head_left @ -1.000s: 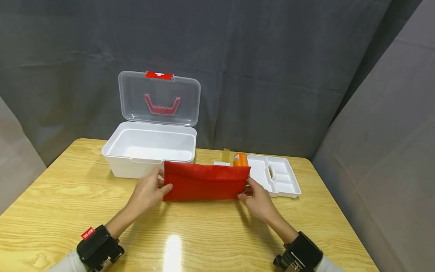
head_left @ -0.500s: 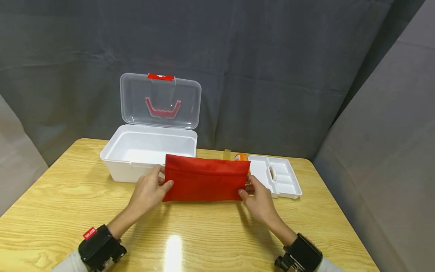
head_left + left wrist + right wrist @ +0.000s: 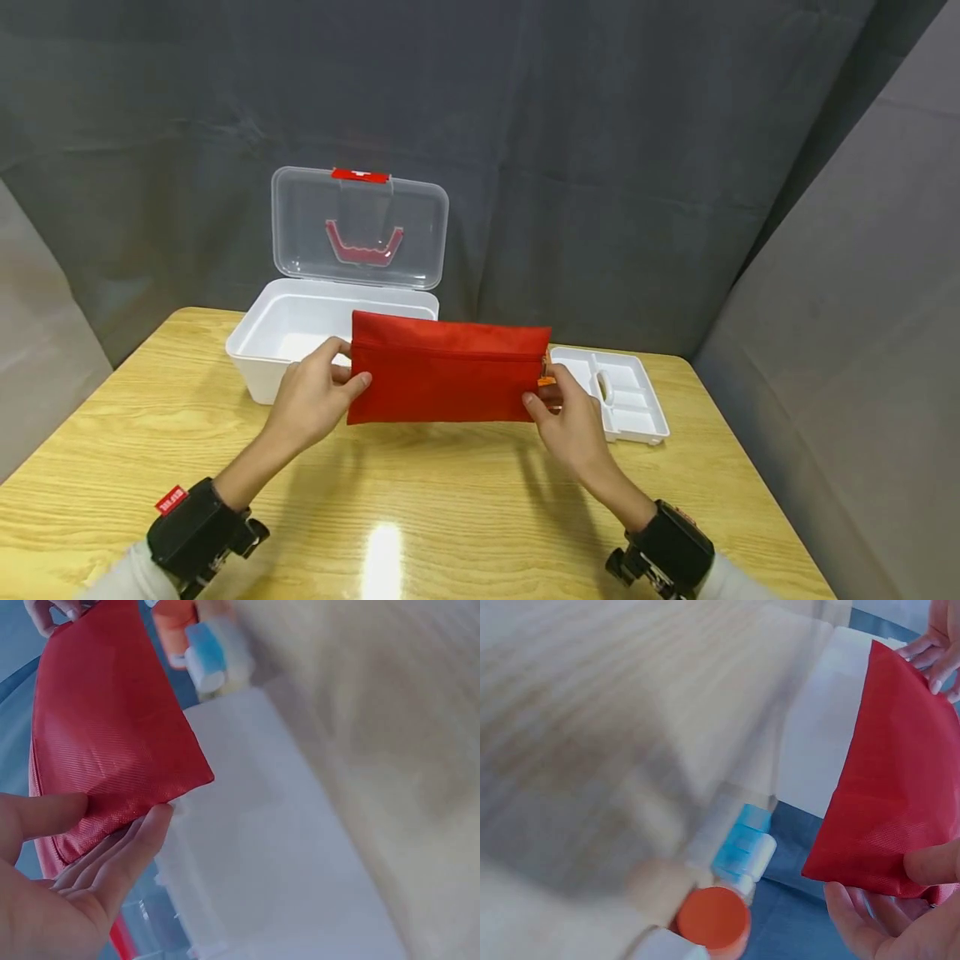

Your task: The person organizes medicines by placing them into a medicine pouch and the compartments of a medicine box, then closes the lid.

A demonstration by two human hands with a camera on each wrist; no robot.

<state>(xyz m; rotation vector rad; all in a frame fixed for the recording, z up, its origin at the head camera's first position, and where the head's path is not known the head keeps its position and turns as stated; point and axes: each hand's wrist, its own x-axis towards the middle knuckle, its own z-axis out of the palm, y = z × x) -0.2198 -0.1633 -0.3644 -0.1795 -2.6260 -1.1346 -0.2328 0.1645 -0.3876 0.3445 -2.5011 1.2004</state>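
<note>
A flat red zippered pouch hangs above the table between my two hands. My left hand pinches its left end, thumb in front and fingers behind. At the other end my right hand pinches the pouch near its lower right corner. Behind the pouch stands a white box with its clear lid raised; the pouch covers the box's front right part. Both wrist views show the red fabric between thumb and fingers of each hand.
A white divided tray lies on the table at the right. In the right wrist view an orange-capped container and a small blue and white item stand beside the box. A dark curtain hangs behind the table.
Both hands have raised the red pouch, and it now overlaps more of the box and hides most of the orange container in the head view. The box and tray stay in place.
</note>
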